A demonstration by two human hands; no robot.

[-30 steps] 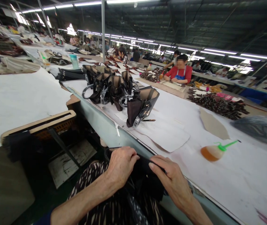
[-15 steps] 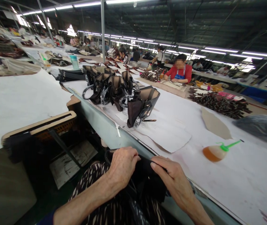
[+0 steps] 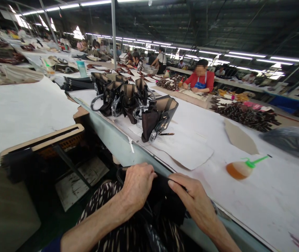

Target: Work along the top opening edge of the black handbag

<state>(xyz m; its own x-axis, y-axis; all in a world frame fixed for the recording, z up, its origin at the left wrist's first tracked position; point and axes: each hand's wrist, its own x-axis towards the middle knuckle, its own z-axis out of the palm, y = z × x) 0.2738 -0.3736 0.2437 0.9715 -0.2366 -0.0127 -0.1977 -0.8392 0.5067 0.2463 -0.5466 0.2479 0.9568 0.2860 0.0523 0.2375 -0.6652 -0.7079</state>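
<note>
Two hands share one edge: my left hand [image 3: 138,185] pinches the black piece [image 3: 166,201], and my right hand [image 3: 194,196] pinches it toward three o'clock. It sits over my lap [image 3: 99,201], at six o'clock in view. Even tension between both pinches should, I judge, hold that edge straight. The squeeze bottle [image 3: 240,169] rests on the worktop [image 3: 191,140], two o'clock from my right hand.

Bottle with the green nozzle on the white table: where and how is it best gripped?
The bottle is probably best gripped around its rounded body, from the picture's left: that side is broad and unobstructed, while the thin green nozzle points away to the right.
</note>
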